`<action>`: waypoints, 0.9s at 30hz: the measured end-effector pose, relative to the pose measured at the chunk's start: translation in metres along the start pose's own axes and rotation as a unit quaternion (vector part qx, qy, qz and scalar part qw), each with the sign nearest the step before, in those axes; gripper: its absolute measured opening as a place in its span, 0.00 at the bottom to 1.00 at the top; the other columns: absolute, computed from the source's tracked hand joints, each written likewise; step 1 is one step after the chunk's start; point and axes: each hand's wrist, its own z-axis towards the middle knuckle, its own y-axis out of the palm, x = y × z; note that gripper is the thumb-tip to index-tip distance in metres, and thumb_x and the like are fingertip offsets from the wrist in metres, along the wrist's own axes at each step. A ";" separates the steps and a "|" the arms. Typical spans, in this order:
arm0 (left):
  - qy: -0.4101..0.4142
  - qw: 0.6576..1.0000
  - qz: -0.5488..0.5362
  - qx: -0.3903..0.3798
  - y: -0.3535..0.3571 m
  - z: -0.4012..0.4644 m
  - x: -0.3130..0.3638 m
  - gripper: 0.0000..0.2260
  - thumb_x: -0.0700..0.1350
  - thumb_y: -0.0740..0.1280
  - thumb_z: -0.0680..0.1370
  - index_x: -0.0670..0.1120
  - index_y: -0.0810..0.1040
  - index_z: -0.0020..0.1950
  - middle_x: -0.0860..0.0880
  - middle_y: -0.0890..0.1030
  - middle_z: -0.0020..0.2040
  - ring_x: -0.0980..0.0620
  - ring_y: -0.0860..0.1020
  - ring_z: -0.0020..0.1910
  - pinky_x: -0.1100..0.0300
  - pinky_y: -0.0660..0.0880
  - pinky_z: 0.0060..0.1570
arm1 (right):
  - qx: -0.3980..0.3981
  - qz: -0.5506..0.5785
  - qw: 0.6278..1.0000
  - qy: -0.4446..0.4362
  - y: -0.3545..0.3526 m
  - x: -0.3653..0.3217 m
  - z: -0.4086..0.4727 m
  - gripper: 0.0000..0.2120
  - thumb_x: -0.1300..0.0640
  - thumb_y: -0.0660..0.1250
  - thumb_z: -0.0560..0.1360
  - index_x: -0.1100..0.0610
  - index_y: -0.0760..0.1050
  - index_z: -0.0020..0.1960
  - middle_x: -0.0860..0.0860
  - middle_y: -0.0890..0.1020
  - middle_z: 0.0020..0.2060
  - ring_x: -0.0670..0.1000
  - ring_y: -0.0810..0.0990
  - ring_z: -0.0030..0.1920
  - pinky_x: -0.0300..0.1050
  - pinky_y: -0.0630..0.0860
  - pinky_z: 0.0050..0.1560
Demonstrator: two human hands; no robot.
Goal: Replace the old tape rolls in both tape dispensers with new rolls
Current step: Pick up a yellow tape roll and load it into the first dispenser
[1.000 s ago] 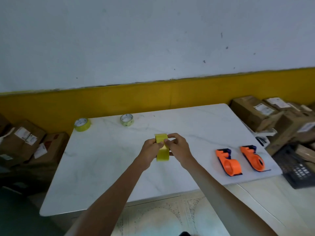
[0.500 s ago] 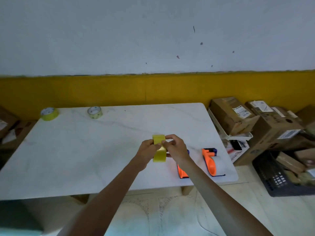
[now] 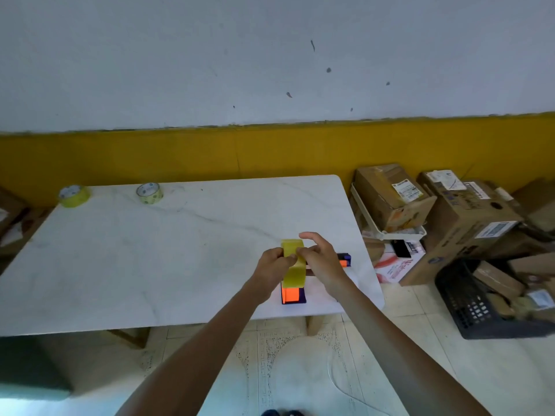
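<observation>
I hold a yellow tape roll (image 3: 293, 267) on edge above the white marble table (image 3: 150, 253), between both hands. My left hand (image 3: 274, 267) grips its left side and my right hand (image 3: 319, 262) pinches its right side, index finger raised. Directly under the roll an orange and dark blue tape dispenser (image 3: 292, 295) stands near the table's front edge. The second dispenser (image 3: 344, 259) is mostly hidden behind my right hand. Two more tape rolls lie flat at the back left: a yellow one (image 3: 74, 195) and a paler one (image 3: 149, 193).
Cardboard boxes (image 3: 393, 196) are stacked on the floor right of the table, with a black plastic crate (image 3: 480, 307) in front of them. The yellow and white wall (image 3: 270, 145) runs behind the table. More boxes (image 3: 12, 217) sit at the far left.
The view has shifted left and forward, so the dispensers now lie under my hands. The roll stays held in both hands, and my right index finger has lifted off it.
</observation>
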 end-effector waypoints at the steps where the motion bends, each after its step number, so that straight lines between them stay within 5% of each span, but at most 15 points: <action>1: 0.001 1.000 0.002 -0.001 0.002 -0.001 0.000 0.08 0.39 0.62 0.79 0.40 0.81 0.51 0.42 0.82 0.48 0.45 0.82 0.47 0.46 0.79 0.55 | 0.006 0.001 1.000 -0.001 -0.002 0.003 -0.001 0.15 0.60 0.64 0.75 0.46 0.76 0.58 0.53 0.75 0.37 0.54 0.79 0.43 0.59 0.81 0.53; 8: -0.011 1.000 0.023 -0.007 0.010 0.007 -0.010 0.15 0.47 0.64 0.72 0.39 0.80 0.52 0.35 0.81 0.54 0.36 0.81 0.55 0.39 0.77 0.59 | 0.000 -0.003 1.000 -0.007 -0.011 0.009 -0.005 0.13 0.60 0.64 0.77 0.47 0.79 0.57 0.57 0.76 0.41 0.56 0.80 0.45 0.55 0.84 0.46; 14: -0.002 0.998 0.060 -0.015 0.015 0.010 -0.021 0.16 0.50 0.64 0.70 0.40 0.79 0.50 0.40 0.80 0.48 0.41 0.78 0.48 0.51 0.74 0.48 | 0.018 -0.027 0.999 -0.015 -0.010 0.021 -0.001 0.08 0.56 0.64 0.77 0.48 0.81 0.51 0.54 0.76 0.37 0.55 0.78 0.41 0.59 0.84 0.44; 18: -0.008 0.997 0.074 -0.033 0.018 0.008 -0.027 0.15 0.49 0.64 0.69 0.37 0.76 0.45 0.46 0.74 0.40 0.47 0.73 0.41 0.54 0.69 0.42 | 0.099 -0.091 0.989 -0.056 -0.007 0.027 0.010 0.08 0.60 0.67 0.75 0.51 0.82 0.40 0.56 0.84 0.41 0.56 0.79 0.46 0.43 0.74 0.44; 22: 0.028 0.996 0.054 -0.058 0.018 -0.002 -0.039 0.14 0.46 0.65 0.73 0.37 0.77 0.52 0.45 0.75 0.41 0.49 0.73 0.40 0.55 0.70 0.42 | 0.081 -0.090 0.992 -0.033 -0.016 0.013 0.027 0.06 0.60 0.67 0.75 0.56 0.84 0.45 0.52 0.84 0.45 0.51 0.80 0.49 0.41 0.75 0.48; 27: 0.055 0.996 -0.011 -0.075 0.026 -0.008 -0.045 0.08 0.39 0.65 0.78 0.44 0.80 0.55 0.50 0.81 0.43 0.55 0.78 0.42 0.64 0.75 0.44 | 0.110 -0.012 0.994 0.021 -0.025 -0.007 0.045 0.06 0.58 0.67 0.75 0.56 0.83 0.48 0.53 0.83 0.42 0.54 0.79 0.46 0.41 0.74 0.39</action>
